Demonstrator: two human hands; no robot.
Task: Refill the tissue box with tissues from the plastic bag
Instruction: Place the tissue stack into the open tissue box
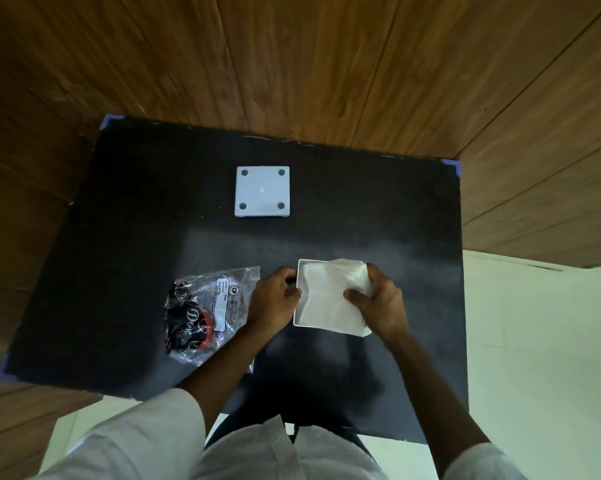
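A white open tissue box [301, 268] sits on the black table near its front middle, with a stack of white tissues [330, 299] lying in and over it. My left hand [275, 299] grips the box's left wall. My right hand [378, 299] is closed on the right side of the tissues, thumb on top. The clear plastic bag [205, 306] with black and red print lies flat to the left of the box, partly under my left forearm. A white square lid [261, 192] with four dark round feet lies further back on the table.
The black table [378, 209] has blue tape at its corners. Wooden wall panels rise behind and to the left. Pale floor shows on the right and below the table's front edge.
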